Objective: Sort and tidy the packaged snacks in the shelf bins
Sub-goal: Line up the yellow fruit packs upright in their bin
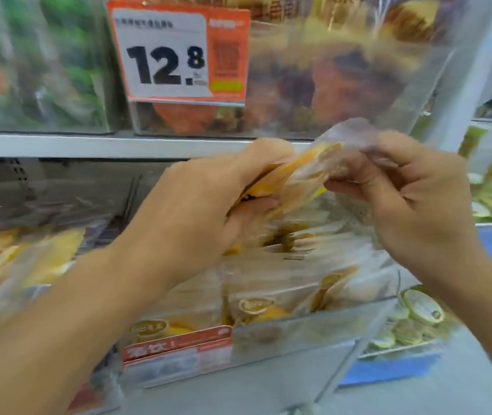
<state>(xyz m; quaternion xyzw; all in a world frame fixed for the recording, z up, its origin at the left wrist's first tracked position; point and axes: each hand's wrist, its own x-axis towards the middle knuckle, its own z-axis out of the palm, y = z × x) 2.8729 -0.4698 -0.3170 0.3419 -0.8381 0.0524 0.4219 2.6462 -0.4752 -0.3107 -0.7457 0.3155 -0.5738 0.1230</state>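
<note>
Gripping a yellow snack packet [304, 178] between both hands, we curl our left hand [209, 211] round its lower end while our right hand [406, 199] pinches its clear top, above the snack bin [313, 330].

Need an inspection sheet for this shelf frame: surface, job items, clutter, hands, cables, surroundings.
Surface: metal shelf edge above a clear-fronted bin.
Job's things: yellow snack packets held above the bin; more packets lie loosely in it.
Clutter: nothing seen.
Hands: left hand grips the packets; right hand pinches their clear end.
Cables: nothing seen.
Surroundings: price tag reading 12.8 on the upper bin; green packets in the bin to the right; the frame is motion-blurred.
</note>
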